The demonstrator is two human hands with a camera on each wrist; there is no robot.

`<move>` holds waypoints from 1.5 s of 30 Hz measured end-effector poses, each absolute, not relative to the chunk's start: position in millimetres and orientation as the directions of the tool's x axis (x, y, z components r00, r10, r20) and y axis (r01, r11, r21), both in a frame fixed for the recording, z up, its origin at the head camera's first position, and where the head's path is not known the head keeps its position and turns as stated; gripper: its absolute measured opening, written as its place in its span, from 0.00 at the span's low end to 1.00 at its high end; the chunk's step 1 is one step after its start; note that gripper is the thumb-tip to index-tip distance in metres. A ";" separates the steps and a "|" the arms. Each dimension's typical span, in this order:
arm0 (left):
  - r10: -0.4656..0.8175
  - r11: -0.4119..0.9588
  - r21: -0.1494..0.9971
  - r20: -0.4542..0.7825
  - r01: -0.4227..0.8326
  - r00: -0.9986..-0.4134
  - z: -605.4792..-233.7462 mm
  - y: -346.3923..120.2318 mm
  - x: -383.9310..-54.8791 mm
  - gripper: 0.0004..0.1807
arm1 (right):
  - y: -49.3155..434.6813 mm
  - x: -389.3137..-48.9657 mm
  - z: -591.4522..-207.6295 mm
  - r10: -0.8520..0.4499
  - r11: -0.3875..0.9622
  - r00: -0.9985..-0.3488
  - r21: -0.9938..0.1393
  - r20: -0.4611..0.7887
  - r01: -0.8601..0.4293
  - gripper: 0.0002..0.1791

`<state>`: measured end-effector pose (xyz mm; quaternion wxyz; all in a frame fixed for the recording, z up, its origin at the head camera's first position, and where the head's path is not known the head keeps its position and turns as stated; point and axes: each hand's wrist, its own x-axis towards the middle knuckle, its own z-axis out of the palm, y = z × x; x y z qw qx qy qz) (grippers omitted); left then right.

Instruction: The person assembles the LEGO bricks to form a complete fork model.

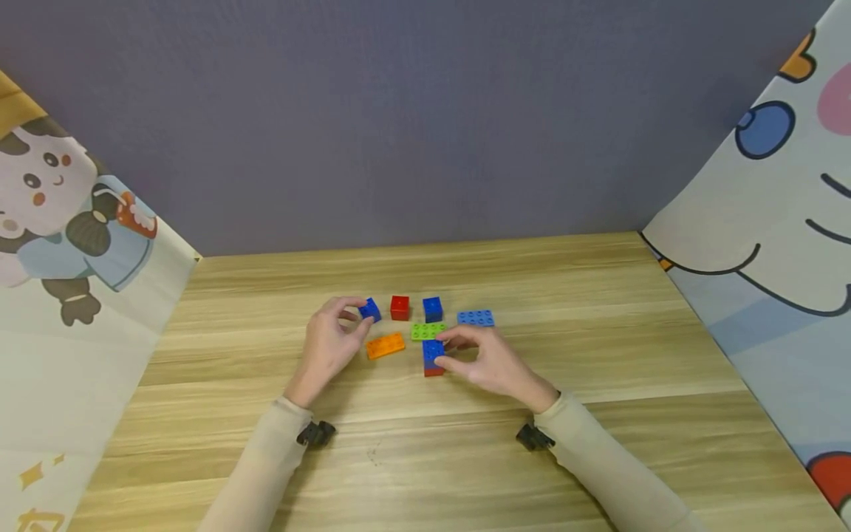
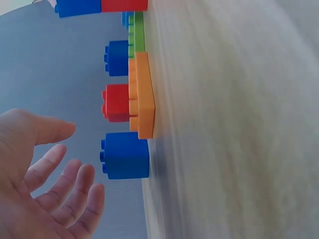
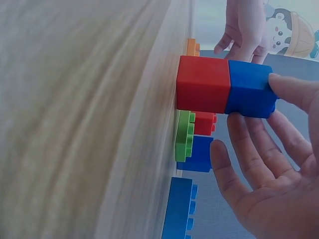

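Right hand pinches a blue building brick stacked on a red building brick to its left. Left hand, fingers apart, hovers just beside another blue brick, with an orange brick on the desk to that hand's right.

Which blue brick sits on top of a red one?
The blue brick pinched by the right hand: it alone has a red brick beneath it, while the other blue bricks rest directly on the table.
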<state>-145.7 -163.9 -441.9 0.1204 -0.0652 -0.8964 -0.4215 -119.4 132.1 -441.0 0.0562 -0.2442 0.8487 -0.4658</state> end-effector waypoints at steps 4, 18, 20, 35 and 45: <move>0.007 0.649 0.737 0.243 0.190 -0.970 -444.1 -167.1 -149.7 0.19 | 131.9 -119.2 -441.5 -0.466 0.444 -0.875 -0.821 0.131 -0.360 0.19; 0.023 0.634 0.767 0.109 0.099 -0.994 -451.5 -175.2 -161.3 0.22 | 131.5 -120.1 -443.5 -0.465 0.443 -0.877 -0.825 0.123 -0.350 0.19; 0.024 0.629 0.772 0.099 0.092 -0.995 -450.9 -176.1 -162.4 0.23 | 131.4 -120.1 -443.3 -0.465 0.442 -0.877 -0.826 0.123 -0.350 0.19; 0.026 0.629 0.773 0.087 0.084 -0.996 -449.6 -177.9 -164.0 0.24 | 131.8 -119.3 -441.5 -0.459 0.440 -0.880 -0.831 0.118 -0.341 0.19; 0.028 0.655 0.741 0.167 0.144 -0.986 -442.4 -173.9 -153.2 0.20 | 131.8 -119.7 -442.6 -0.457 0.442 -0.881 -0.830 0.118 -0.341 0.18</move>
